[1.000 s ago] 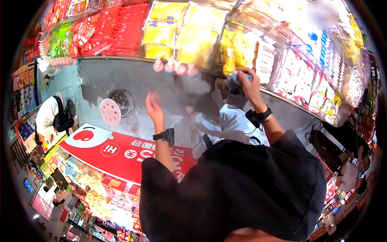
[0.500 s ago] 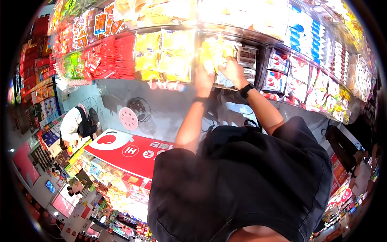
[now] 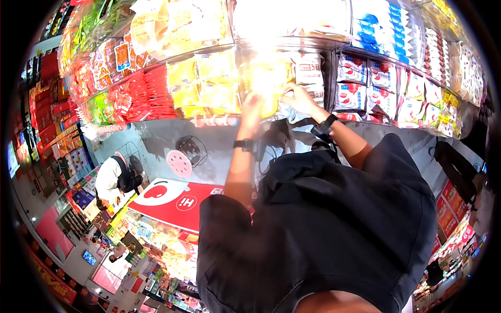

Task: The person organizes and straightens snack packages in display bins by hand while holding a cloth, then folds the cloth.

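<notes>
Both my hands are at the front of a lower shelf compartment under strong glare. My left hand [image 3: 252,108] has its fingers curled at the left edge of a bright yellow snack packet [image 3: 269,106]. My right hand [image 3: 301,100] is closed in a pinch at the packet's right side; glare hides what its fingertips hold. A pale blue-white crumpled piece [image 3: 293,113] shows just below the right fingers. More yellow packets [image 3: 266,72] stand behind, with white packets with dark print [image 3: 310,69] to their right. Each wrist wears a dark band.
Yellow packets [image 3: 206,86] and red packets [image 3: 143,94] fill compartments to the left; white-and-red packets [image 3: 350,96] stand to the right. Clear shelf dividers separate them. Beneath are a pink round stool [image 3: 179,164] and a red counter [image 3: 182,203]. Another person [image 3: 112,180] bends at the left.
The view has shifted slightly. My right hand has turned and drawn down a little toward the shelf front. The pale blue-white piece now shows below it. My left hand stays by the yellow packet.
</notes>
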Tool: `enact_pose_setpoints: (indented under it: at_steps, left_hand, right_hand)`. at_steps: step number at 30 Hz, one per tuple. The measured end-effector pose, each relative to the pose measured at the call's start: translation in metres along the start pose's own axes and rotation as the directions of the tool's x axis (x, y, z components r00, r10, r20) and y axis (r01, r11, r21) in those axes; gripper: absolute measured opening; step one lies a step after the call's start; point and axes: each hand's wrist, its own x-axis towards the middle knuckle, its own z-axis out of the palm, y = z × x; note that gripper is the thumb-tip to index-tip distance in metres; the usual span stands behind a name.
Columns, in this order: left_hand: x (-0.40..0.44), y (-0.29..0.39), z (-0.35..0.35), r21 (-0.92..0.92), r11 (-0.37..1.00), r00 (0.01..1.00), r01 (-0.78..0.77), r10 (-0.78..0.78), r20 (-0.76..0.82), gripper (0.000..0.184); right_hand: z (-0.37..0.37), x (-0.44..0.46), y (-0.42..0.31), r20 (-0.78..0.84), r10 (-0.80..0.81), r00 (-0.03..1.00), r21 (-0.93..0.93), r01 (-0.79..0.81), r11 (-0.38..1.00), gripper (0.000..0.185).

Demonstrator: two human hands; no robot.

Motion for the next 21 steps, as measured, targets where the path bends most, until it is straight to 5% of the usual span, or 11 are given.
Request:
enact_pose_setpoints:
  at_steps: [2,4,7,8,11,12,15,16,19,20,21]
  left_hand:
    - [0.004,-0.001,0.000,-0.169,0.985,0.997,0.028,-0.016,0.074,0.050]
    - [0.017,-0.004,0.003,0.032,0.999,1.000,-0.015,0.014,0.026,0.048]
    - [0.028,-0.003,0.008,0.267,0.953,0.988,-0.145,0.155,-0.018,0.049]
    - [0.036,0.001,0.011,0.335,0.920,0.975,-0.204,0.222,-0.015,0.050]
    - [0.049,0.019,0.024,0.402,0.878,0.951,-0.259,0.304,-0.050,0.055]
    - [0.055,0.027,0.026,0.602,0.737,0.928,-0.307,0.373,0.017,0.064]
    - [0.047,0.042,0.037,0.665,0.747,0.970,-0.026,0.181,-0.165,0.071]
    - [0.052,0.035,0.034,0.641,0.765,0.962,-0.067,0.219,-0.160,0.076]
    - [0.050,0.014,0.039,0.860,0.489,0.861,-0.149,0.492,-0.130,0.081]
    - [0.045,0.006,0.042,0.863,0.446,0.793,-0.237,0.602,-0.094,0.085]
    - [0.038,0.009,0.049,0.878,0.403,0.770,-0.258,0.634,-0.065,0.084]
  right_hand:
    - [0.012,0.006,0.016,0.114,-0.047,0.992,0.052,0.041,0.998,0.027]
    - [0.008,0.013,0.014,0.239,-0.012,0.971,0.018,0.008,1.000,0.035]
    - [0.005,0.019,0.016,0.185,-0.077,0.980,0.012,0.076,0.997,0.035]
    - [0.001,0.023,0.017,0.224,-0.016,0.975,0.179,-0.025,0.984,0.032]
    - [-0.011,0.025,-0.007,-0.087,-0.059,0.994,0.058,0.064,0.996,0.039]
    - [-0.007,0.028,-0.006,-0.311,-0.187,0.932,-0.240,0.113,0.964,0.048]
    - [-0.002,0.030,-0.011,-0.284,0.091,0.954,-0.157,-0.140,0.978,0.056]
    - [-0.004,0.037,-0.016,-0.284,0.083,0.955,-0.187,-0.140,0.972,0.059]
    - [-0.002,0.044,-0.025,-0.278,0.084,0.957,-0.263,-0.160,0.952,0.065]
    - [0.008,0.048,-0.017,-0.318,0.116,0.941,-0.309,-0.218,0.926,0.056]
    - [0.011,0.053,-0.007,-0.293,0.019,0.956,-0.308,-0.113,0.945,0.048]
